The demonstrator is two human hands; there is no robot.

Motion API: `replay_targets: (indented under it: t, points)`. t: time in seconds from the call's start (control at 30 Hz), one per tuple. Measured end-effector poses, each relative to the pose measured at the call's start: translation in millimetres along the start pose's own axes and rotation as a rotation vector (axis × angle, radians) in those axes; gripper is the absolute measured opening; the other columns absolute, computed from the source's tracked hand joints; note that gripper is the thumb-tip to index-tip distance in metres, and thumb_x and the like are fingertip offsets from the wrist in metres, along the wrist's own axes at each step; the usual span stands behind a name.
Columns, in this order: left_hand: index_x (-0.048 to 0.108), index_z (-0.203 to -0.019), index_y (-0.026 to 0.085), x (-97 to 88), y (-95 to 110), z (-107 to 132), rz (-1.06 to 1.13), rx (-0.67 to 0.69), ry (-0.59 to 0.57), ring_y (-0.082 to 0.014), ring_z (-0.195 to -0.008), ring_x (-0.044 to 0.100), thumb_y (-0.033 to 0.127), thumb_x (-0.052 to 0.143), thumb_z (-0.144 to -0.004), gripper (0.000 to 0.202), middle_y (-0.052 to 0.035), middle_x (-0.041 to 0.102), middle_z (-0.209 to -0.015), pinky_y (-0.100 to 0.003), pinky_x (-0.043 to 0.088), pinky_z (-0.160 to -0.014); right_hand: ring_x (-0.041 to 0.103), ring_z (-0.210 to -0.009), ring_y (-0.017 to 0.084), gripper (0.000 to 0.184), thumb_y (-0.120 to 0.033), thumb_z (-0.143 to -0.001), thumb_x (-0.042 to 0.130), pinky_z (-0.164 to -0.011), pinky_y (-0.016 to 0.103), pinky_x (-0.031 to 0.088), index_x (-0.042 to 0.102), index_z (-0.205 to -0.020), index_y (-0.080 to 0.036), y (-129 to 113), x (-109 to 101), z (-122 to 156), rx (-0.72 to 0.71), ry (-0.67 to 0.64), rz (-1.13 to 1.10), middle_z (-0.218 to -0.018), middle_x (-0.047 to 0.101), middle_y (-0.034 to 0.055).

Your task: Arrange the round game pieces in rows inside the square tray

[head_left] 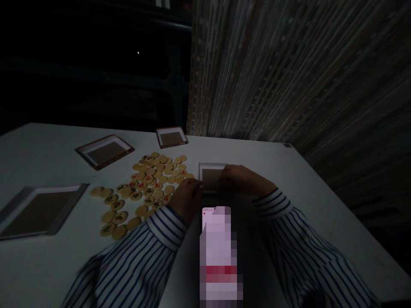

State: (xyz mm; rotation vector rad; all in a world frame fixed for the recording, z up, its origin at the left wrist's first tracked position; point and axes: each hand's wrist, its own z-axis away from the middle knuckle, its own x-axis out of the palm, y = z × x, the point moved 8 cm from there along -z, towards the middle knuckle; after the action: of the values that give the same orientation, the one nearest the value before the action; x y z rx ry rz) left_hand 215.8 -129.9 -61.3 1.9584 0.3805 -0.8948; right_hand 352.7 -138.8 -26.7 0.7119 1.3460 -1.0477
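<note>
In the dim head view, a small shallow box (212,179) with pale walls and a brown inside lies in front of me. My left hand (188,196) is closed at the box's near left edge, its fingertips pinching that edge. Over the box's right side, my right hand (242,179) has its fingers curled together; whatever they hold is hidden. Just left of the box, many round wooden Chinese chess pieces (159,174) lie in a loose pile. Some show red or black characters, others are blank side up.
Another shallow box (111,150) and a smaller box (171,137) stand toward the back, with a larger box (72,203) at far left. A lit phone (218,252) is below my hands. A bead curtain (257,72) hangs behind the white table (250,149).
</note>
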Motion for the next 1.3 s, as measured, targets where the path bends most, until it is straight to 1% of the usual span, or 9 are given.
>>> replay_targets:
  t: [0.1,0.2,0.43,0.53,0.7,0.9,1.0,1.13,1.3]
  points:
    - [0.065,-0.096,0.015,-0.4,1.3,0.0,-0.004,0.002,-0.008,-0.0215,-0.089,0.059,0.025,0.047,-0.081,0.026,-0.0106,0.063,-0.096,-0.035,0.048,-0.079,0.056,-0.072,0.014,0.018,-0.023,-0.08,0.052,-0.062,0.024,0.038,0.069,-0.08,-0.021,-1.8,4.0,-3.0,-0.019,-0.015,0.044,-0.086,0.065,0.0039]
    - [0.065,-0.097,0.014,-0.3,1.4,0.3,-0.011,-0.007,-0.013,-0.0219,-0.089,0.059,0.025,0.049,-0.079,0.026,-0.0114,0.063,-0.096,-0.035,0.048,-0.079,0.056,-0.074,0.015,0.018,-0.024,-0.08,0.052,-0.062,0.024,0.037,0.069,-0.081,-0.021,-3.5,5.1,-4.2,-0.033,-0.009,0.074,-0.087,0.065,0.0049]
    - [0.066,-0.095,0.018,0.4,1.4,1.4,-0.018,-0.002,-0.006,-0.0208,-0.087,0.06,0.027,0.052,-0.078,0.024,-0.0085,0.063,-0.097,-0.033,0.05,-0.077,0.058,-0.074,0.015,0.019,-0.022,-0.08,0.051,-0.06,0.023,0.037,0.069,-0.082,-0.019,-4.0,7.5,-3.3,-0.019,-0.053,0.102,-0.088,0.067,0.0061]
    - [0.065,-0.096,0.017,1.5,1.4,1.1,-0.044,-0.028,-0.039,-0.0205,-0.089,0.059,0.025,0.052,-0.078,0.024,-0.0087,0.062,-0.099,-0.034,0.049,-0.079,0.058,-0.074,0.015,0.019,-0.024,-0.08,0.051,-0.059,0.023,0.037,0.069,-0.086,-0.02,-4.1,8.8,-3.1,-0.037,-0.054,0.139,-0.09,0.066,0.0056]
    - [0.065,-0.099,0.014,3.0,2.0,0.5,-0.065,-0.051,-0.091,-0.0208,-0.092,0.059,0.024,0.052,-0.079,0.026,-0.0097,0.061,-0.101,-0.034,0.048,-0.081,0.058,-0.075,0.014,0.019,-0.022,-0.08,0.051,-0.062,0.024,0.038,0.069,-0.086,-0.022,-5.3,10.8,-2.4,-0.063,-0.065,0.128,-0.09,0.066,0.0043]
    - [0.065,-0.097,0.017,2.3,0.2,0.4,-0.066,-0.031,-0.052,-0.0199,-0.09,0.06,0.024,0.053,-0.078,0.024,-0.0084,0.062,-0.1,-0.034,0.049,-0.08,0.057,-0.074,0.014,0.019,-0.023,-0.08,0.051,-0.062,0.025,0.039,0.069,-0.086,-0.02,-6.9,8.7,-1.7,-0.044,-0.06,0.13,-0.091,0.066,0.0067]
    - [0.065,-0.097,0.016,3.2,-0.6,0.5,-0.059,-0.027,-0.055,-0.0193,-0.088,0.06,0.024,0.053,-0.078,0.025,-0.0083,0.062,-0.098,-0.033,0.049,-0.079,0.057,-0.075,0.014,0.02,-0.021,-0.08,0.051,-0.063,0.024,0.039,0.069,-0.087,-0.021,-5.4,9.2,-1.9,-0.029,-0.065,0.105,-0.093,0.066,0.006]
    - [0.066,-0.096,0.017,1.6,0.9,0.7,-0.048,-0.019,-0.037,-0.0187,-0.088,0.06,0.024,0.053,-0.077,0.024,-0.0075,0.062,-0.097,-0.032,0.049,-0.079,0.058,-0.076,0.015,0.019,-0.022,-0.079,0.052,-0.062,0.024,0.038,0.069,-0.087,-0.022,-5.4,10.1,-2.6,-0.062,-0.051,0.111,-0.092,0.066,0.0047]
    - [0.066,-0.095,0.018,-0.1,2.7,0.5,-0.061,-0.035,-0.041,-0.0187,-0.088,0.06,0.023,0.053,-0.077,0.023,-0.0068,0.063,-0.097,-0.033,0.049,-0.079,0.059,-0.075,0.015,0.019,-0.022,-0.079,0.052,-0.061,0.025,0.039,0.069,-0.087,-0.023,-6.4,9.1,-2.0,-0.067,-0.041,0.12,-0.092,0.067,0.0042]
